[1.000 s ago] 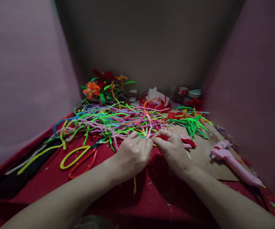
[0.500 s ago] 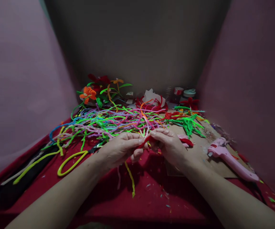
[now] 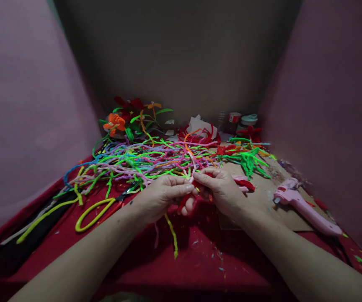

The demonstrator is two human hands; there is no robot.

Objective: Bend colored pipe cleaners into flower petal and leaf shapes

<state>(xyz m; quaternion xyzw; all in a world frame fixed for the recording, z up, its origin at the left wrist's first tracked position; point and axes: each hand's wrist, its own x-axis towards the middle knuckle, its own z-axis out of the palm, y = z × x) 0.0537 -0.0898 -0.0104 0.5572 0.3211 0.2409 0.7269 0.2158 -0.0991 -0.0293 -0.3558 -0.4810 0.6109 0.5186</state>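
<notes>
Close together over the front of the red cloth, both hands work on a red pipe cleaner [image 3: 196,183]. My left hand [image 3: 168,193] pinches it between thumb and fingers. My right hand [image 3: 218,186] grips it from the other side, fingers curled in. Much of the red piece is hidden by the fingers. Just behind them lies a tangled heap of many-coloured pipe cleaners [image 3: 149,161]. Scissors with a yellow handle loop [image 3: 81,214] rest beside my left forearm. Red and pink fuzzy petal pieces [image 3: 246,183] lie past my right hand.
A pink glue gun [image 3: 306,209] lies on a cardboard sheet [image 3: 262,205] at right. Green pipe-cleaner pieces [image 3: 250,163] sit behind it. Orange fuzzy flowers [image 3: 115,122] stand at back left. A jar with a pale lid [image 3: 249,120] stands at back right. Scraps litter the red cloth [image 3: 200,268].
My hands have drawn closer together and the left fingers have shifted right. Less of the red pipe cleaner shows between them. More of the scissors' handles is uncovered.
</notes>
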